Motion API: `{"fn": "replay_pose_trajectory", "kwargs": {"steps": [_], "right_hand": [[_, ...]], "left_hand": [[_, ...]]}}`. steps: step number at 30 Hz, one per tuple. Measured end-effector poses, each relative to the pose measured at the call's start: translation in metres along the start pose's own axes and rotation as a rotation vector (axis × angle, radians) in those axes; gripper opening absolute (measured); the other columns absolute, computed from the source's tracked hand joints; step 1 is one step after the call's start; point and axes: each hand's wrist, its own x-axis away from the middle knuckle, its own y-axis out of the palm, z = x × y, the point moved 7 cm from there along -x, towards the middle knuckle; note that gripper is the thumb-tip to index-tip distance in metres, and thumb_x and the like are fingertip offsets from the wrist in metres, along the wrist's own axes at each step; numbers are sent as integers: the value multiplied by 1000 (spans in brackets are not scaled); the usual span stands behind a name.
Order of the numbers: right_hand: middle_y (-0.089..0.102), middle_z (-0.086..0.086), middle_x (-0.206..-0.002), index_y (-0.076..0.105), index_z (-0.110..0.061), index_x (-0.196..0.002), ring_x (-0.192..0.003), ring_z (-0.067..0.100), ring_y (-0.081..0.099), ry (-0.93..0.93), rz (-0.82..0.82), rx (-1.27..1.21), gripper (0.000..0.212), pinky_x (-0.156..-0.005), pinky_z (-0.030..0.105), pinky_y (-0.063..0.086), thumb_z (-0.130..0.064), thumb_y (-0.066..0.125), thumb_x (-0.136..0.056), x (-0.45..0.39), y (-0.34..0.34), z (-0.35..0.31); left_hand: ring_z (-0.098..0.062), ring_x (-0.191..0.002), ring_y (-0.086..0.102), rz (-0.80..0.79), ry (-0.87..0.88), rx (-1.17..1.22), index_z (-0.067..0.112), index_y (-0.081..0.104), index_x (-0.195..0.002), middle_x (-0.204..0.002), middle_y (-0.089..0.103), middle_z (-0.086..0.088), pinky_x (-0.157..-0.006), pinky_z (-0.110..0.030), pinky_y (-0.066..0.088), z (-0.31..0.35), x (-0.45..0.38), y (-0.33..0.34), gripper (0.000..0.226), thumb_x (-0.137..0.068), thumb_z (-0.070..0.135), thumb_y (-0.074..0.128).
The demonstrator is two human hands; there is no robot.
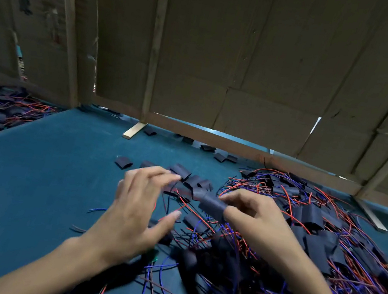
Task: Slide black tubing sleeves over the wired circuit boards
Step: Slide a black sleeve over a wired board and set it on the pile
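Right hand (258, 219): grip pinching a black sleeve (212, 205), mouth turned left for loading
Left hand (136, 211): grip wide, blurred; reaching in, seemingly for a wired board

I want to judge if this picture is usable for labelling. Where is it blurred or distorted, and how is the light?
Head view: the left hand shows motion blur at its fingertips; the right hand, pinching a black tubing sleeve, is sharper. The wooden posts of the brown cardboard wall lean outward, a wide-angle distortion. Light is dim and bluish, without glare, and the near pile of red and blue wires is dark and soft.
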Motion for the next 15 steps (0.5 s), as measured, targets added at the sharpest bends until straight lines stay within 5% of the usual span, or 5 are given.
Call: {"fn": "replay_pose_trajectory", "kwargs": {"steps": [3, 6, 8, 10, 15], "right_hand": [[74, -3, -72, 71, -23, -85, -61, 5, 63, -26, -125, 36, 31, -64, 32, 52, -38, 52, -66, 3, 14, -4], [74, -7, -77, 70, -26, -95, -61, 11, 69, -36, -224, -20, 24, -56, 35, 56, -25, 58, -74, 8, 33, -6], [74, -13, -85, 69, -28, -109, -64, 7, 70, -75, -270, -20, 28, -55, 27, 53, -23, 73, -82, 10, 40, -6], [73, -20, -95, 71, -30, -118, -81, -2, 70, -191, -236, 103, 38, -71, 20, 53, -32, 82, -82, 9, 36, -15], [73, -17, -91, 77, -28, -108, -84, -2, 65, -317, -128, 258, 31, -78, 21, 50, -37, 85, -79, 13, 28, -23]], "left_hand": [[-24, -134, 48, -76, 272, -218, 20, 56, -138, -139, 54, 1, -106, -40, 36, 20, 0, 5, 47, -96, 42, 56], [-25, -90, 64, -117, 422, -172, 11, 70, -115, -99, 67, -2, -80, -40, 52, 34, 5, 10, 27, -102, 22, 48], [-26, -77, 59, -169, 360, -64, 9, 69, -112, -91, 60, -5, -67, -39, 52, 30, 6, 10, 28, -104, 20, 44], [-25, -77, 58, -183, 263, 2, 8, 66, -116, -94, 56, -5, -67, -41, 52, 28, 4, 11, 26, -103, 18, 46], [-21, -87, 61, -127, 274, -54, 7, 65, -114, -99, 60, -2, -78, -30, 49, 27, 1, -9, 25, -102, 23, 50]]}}
